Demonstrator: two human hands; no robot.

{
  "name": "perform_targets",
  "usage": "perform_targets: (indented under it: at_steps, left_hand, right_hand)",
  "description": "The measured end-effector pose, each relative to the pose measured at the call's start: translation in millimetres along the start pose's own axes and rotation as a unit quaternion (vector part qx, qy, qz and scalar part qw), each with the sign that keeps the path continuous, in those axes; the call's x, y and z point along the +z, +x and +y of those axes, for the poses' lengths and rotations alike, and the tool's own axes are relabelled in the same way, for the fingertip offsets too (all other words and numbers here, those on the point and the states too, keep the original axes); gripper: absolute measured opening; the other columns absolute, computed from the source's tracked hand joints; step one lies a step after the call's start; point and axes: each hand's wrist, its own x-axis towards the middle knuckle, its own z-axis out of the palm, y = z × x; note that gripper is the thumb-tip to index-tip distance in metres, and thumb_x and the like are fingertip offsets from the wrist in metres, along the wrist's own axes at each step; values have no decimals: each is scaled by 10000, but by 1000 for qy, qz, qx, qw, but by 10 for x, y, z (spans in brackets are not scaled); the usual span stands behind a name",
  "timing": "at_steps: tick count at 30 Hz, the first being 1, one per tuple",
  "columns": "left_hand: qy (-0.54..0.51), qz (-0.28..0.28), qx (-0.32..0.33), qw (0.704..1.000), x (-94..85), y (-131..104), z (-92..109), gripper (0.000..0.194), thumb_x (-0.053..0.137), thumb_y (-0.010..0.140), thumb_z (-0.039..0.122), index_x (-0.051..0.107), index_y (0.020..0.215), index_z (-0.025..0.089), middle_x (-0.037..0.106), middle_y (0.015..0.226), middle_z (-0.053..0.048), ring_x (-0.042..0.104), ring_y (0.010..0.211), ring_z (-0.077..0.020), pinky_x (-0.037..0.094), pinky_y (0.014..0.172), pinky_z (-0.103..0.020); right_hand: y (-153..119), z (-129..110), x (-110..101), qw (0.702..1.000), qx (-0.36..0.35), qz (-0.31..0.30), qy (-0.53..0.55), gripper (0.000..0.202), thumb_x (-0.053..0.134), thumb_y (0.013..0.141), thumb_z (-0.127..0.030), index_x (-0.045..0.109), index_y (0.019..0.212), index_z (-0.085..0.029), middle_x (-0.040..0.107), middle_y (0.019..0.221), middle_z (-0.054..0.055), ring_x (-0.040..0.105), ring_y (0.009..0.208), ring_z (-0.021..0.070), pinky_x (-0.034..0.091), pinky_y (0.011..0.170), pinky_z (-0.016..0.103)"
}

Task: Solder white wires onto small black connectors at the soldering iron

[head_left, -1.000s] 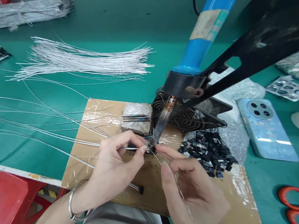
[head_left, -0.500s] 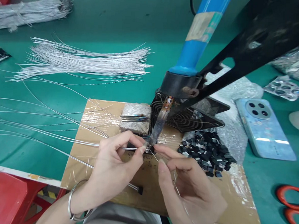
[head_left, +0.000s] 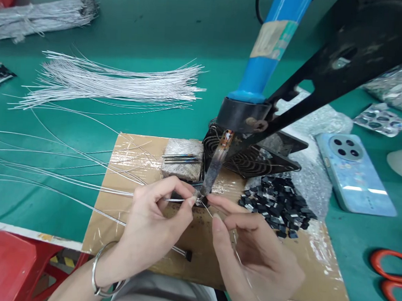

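Observation:
My left hand pinches thin white wires that trail off to the left, their ends held under the tip of a soldering iron. In my right hand is a strand of solder wire, gripped between thumb and fingers and running up to the iron's tip. The iron has a blue handle and is clamped in a black stand, pointing down. My fingertips partly hide the joint at the tip. Below my left hand lies a wire end with a small black connector.
A heap of small black pieces lies right on the cardboard, near a black fan. A wire bundle rests behind. A phone and red-handled scissors are at right; a red stool stands lower left.
Almost nothing differs. Both hands stay at the iron's tip with the wires and solder; the view has shifted very slightly.

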Motion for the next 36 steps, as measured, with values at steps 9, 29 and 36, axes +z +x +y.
perform_targets:
  at_steps: [9, 29, 36]
  left_hand:
    - [1, -3, -2, 1000, -4, -17, 17, 118, 620, 832, 121, 690, 740, 150, 747, 794, -40, 589, 642, -138, 367, 539, -253]
    - [-12, -14, -9, 1000, -10, -10, 2, 110, 622, 842, 108, 687, 764, 152, 734, 801, -41, 677, 769, -178, 467, 634, -259]
    - [-8, -10, -7, 1000, -8, -13, 21, 111, 627, 839, 104, 685, 760, 156, 754, 828, -50, 677, 772, -179, 466, 632, -262]
  right_hand:
    - [1, -4, -12, 1000, -1, -3, 3, 148, 685, 860, -153, 584, 795, -241, 791, 1074, 37, 774, 886, 205, 551, 646, 255]
    - [17, -3, 7, 1000, 2, 0, 5, 138, 709, 852, -131, 622, 797, -223, 788, 1071, 72, 769, 916, 213, 593, 734, 285]
    - [17, -9, 12, 1000, -7, -1, 4, 142, 706, 860, -141, 618, 814, -242, 789, 1066, 43, 768, 935, 212, 598, 742, 287]
